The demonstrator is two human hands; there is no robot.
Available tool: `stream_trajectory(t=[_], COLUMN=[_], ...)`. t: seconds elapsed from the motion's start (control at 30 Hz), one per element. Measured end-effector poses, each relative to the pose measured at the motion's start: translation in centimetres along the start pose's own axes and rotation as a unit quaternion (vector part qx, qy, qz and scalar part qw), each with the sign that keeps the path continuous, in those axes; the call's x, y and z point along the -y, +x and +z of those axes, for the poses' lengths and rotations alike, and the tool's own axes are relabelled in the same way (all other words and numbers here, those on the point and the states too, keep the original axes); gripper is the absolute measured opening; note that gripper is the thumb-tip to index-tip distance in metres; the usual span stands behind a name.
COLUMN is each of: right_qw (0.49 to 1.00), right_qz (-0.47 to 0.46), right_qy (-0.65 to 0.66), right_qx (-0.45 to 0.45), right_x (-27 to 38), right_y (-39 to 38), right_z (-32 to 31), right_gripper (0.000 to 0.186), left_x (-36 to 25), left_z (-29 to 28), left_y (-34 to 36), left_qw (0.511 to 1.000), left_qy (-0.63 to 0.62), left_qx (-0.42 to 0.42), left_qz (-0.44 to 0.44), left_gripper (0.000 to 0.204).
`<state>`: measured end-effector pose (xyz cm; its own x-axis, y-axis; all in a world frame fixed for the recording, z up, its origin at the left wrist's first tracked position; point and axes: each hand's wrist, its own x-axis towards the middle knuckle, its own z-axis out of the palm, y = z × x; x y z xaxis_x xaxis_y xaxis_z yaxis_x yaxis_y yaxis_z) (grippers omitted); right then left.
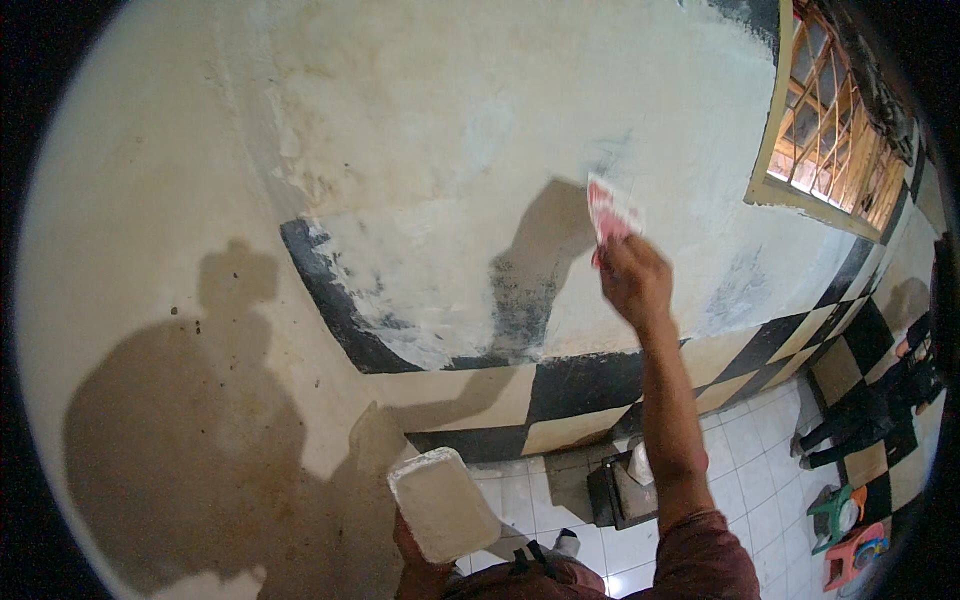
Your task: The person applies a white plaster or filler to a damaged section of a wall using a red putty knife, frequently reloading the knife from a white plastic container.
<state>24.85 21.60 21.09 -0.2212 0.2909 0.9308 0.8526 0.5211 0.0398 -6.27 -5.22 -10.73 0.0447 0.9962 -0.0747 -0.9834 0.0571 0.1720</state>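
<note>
My right hand (638, 280) reaches up along the wall (430, 130), its fingers closed around a red putty scraper (614, 212) smeared with white. The scraper's blade is at the pale plaster, beside a faint grey smudge. Low in front of me, my left hand (408, 545) grips the side of a rectangular tub (447, 505) with a whitish, crusted rim. The tub's surface looks beige and smooth; most of my left fingers are hidden behind it. White filler partly covers the black painted band (345, 310) near the wall's corner.
A barred window (835, 130) with a yellow frame is at the upper right. On the white tiled floor (745, 460) stands a dark box-like piece (610, 495). Green (832, 518) and red stools (855, 558) stand at the lower right, near another person (880, 400) in dark clothes.
</note>
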Motion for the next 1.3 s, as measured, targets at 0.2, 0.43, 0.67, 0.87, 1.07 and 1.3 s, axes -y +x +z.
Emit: stream_trajectory(t=[0.2, 0.43, 0.67, 0.87, 1.07, 1.3], right_qw=[0.993, 0.962, 0.928, 0.981, 0.983, 0.923], right_qz=[-0.11, -0.144, -0.221, 0.002, 0.113, -0.027], right_qy=[-0.017, 0.051, 0.079, 0.152, 0.134, 0.215], right_qx=[0.037, 0.225, 0.288, 0.122, 0.052, 0.317], right_x=[-2.6, -2.5, 0.3, 6.6, 11.0, 14.4], right_y=[4.7, -14.6, -28.3, -22.2, -14.9, -23.6], right_z=[-0.5, 9.5, 11.7, 8.5, 12.9, 18.6], right_gripper=[0.01, 0.027, 0.031, 0.014, 0.007, 0.015], left_x=[2.1, 3.2, 3.3, 2.8, 2.2, 1.3], left_z=[9.9, 8.8, 8.9, 5.8, 10.1, 7.3], left_y=[-1.1, -1.3, -1.2, -1.1, -1.8, -1.4], left_qw=[0.998, 0.998, 0.998, 0.998, 0.997, 0.999], left_qy=[0.034, 0.018, 0.012, 0.032, 0.003, -0.01], left_qx=[-0.053, -0.053, -0.061, -0.058, -0.076, -0.011], left_qz=[0.011, -0.008, -0.007, 0.015, 0.02, 0.046], left_gripper=[0.057, 0.057, 0.055, 0.06, 0.055, 0.054])
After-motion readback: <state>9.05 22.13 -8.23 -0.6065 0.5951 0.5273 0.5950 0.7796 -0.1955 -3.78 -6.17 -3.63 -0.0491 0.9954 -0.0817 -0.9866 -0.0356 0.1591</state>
